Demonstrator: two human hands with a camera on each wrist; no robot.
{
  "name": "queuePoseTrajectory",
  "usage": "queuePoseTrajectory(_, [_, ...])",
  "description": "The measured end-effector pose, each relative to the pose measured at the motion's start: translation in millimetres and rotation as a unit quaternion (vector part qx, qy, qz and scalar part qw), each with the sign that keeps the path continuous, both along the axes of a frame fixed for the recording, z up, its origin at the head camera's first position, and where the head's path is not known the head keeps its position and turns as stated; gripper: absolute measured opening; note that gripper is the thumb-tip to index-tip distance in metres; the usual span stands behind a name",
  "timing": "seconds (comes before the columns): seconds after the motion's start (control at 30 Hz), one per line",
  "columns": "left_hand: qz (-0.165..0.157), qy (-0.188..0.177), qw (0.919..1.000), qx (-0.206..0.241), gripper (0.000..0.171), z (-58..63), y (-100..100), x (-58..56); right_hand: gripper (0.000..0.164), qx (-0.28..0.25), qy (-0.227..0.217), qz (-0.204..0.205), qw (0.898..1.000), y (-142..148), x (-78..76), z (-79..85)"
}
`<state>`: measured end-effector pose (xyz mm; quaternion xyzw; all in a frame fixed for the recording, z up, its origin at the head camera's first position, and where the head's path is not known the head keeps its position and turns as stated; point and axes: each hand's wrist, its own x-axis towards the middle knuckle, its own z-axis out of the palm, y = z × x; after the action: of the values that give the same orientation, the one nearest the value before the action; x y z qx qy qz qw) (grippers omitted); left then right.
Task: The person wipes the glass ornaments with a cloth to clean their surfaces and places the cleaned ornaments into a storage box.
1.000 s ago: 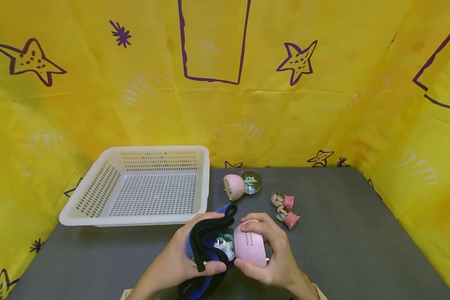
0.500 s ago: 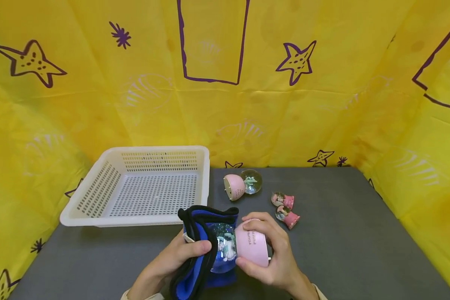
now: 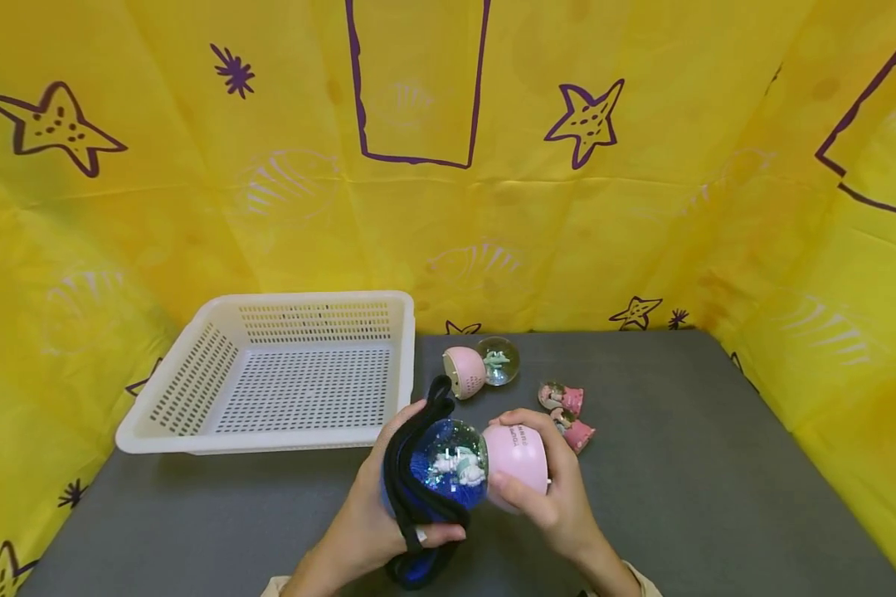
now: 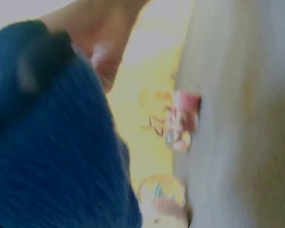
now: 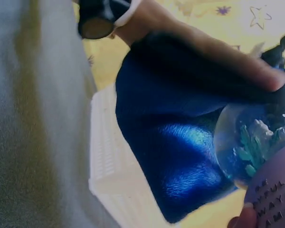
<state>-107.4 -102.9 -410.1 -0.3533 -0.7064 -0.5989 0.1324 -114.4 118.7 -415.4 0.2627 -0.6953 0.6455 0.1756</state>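
Observation:
My right hand (image 3: 548,485) grips the pink base of a snow globe (image 3: 517,460), which lies sideways above the table in the head view. Its clear ball holds white and green figures and glitter. Around the far end of the ball, my left hand (image 3: 377,497) holds a blue cloth (image 3: 418,572) with black edging, folded against the glass. In the right wrist view the blue cloth (image 5: 180,156) hangs down beside the ball, and the left thumb presses its top edge. Raised lettering shows on the pink base (image 5: 275,199). The left wrist view is blurred, mostly filled by cloth (image 4: 61,152).
A white perforated basket (image 3: 269,439) stands at the left on the grey table (image 3: 679,464). Behind my hands lies another pink-based snow globe (image 3: 466,371) on its side. Two small pink snow globes (image 3: 563,398) lie together to the right. A yellow patterned sheet (image 3: 418,232) encloses the table.
The cloth shifts from around the ball, opens off it, then wraps its left end again. Snow globe and hands move slightly right, and the base turns in the right hand.

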Motion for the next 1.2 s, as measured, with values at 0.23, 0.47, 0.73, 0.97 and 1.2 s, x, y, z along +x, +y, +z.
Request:
queuePoseTrajectory(0.23, [0.126, 0.192, 0.9630, -0.141, 0.099, -1.4, -6, -4.2, 0.047, 0.029, -0.094, 0.026, 0.995, 1, -3.9, -3.6])
queuePoseTrajectory(0.47, [0.141, 0.204, 0.9564, -0.154, 0.094, 1.8, -7, -4.1, 0.052, 0.036, -0.086, 0.029, 0.995, 0, -6.2, -8.9])
queuePoseTrajectory(0.73, [0.100, 0.097, 0.9768, -0.163, 0.087, 9.2, -10, -0.4, 0.054, 0.035, -0.056, 0.060, 0.996, -1, -6.8, -10.2])
queuePoseTrajectory(0.97, [0.059, 0.009, 0.9773, -0.203, 0.079, 10.2, -16, 1.0, 0.055, 0.076, 0.064, 0.056, 0.993, -3, -9.3, -13.0])
queuePoseTrajectory(1.2, [0.020, -0.035, 0.9762, -0.213, 0.072, 11.1, -20, -0.7, 0.054, 0.083, 0.152, 0.062, 0.983, -5, -12.6, -16.5])
